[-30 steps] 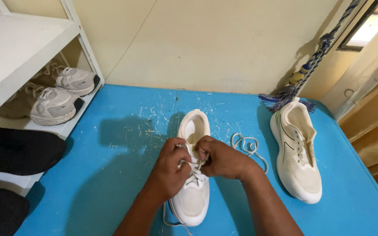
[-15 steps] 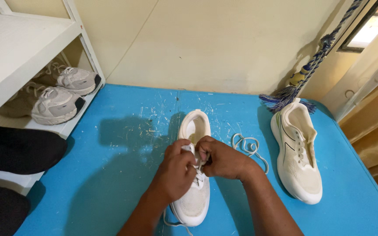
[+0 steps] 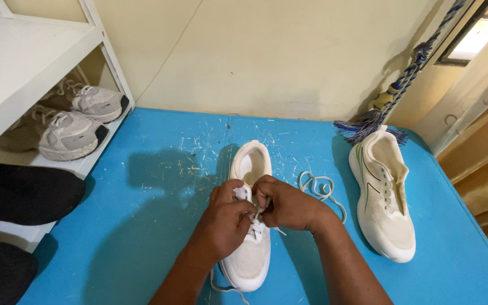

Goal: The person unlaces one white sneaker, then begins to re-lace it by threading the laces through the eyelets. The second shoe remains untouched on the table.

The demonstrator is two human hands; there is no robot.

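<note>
- At far left, a white shelf unit (image 3: 26, 62); its lower shelf carries a pair of grey sneakers (image 3: 69, 135), with dark bundles (image 3: 21, 195) below.
- Blue tabletop (image 3: 142, 226), scuffed with white flecks, backed by a cream wall.
- Left hand (image 3: 227, 220): fingers curled and closed over the lace area of the white sneaker (image 3: 249, 260), pinching the lace (image 3: 253, 226) at the eyelets.
- White sneaker: upright on its sole at mid-tabletop, toe toward the person, heel opening toward the wall, partly covered by both hands.
- Right hand (image 3: 288, 204): closed, fingertips meeting the left hand's over the same lace.
- Loose white lace (image 3: 320, 189): coiled on the tabletop just beside the right hand.
- Second white sneaker (image 3: 384, 197): upright, well apart to the right, laced, dark line along its side.
- Blue-and-white twisted rope with tassel (image 3: 393, 93), leaning at the wall just behind that sneaker.
</note>
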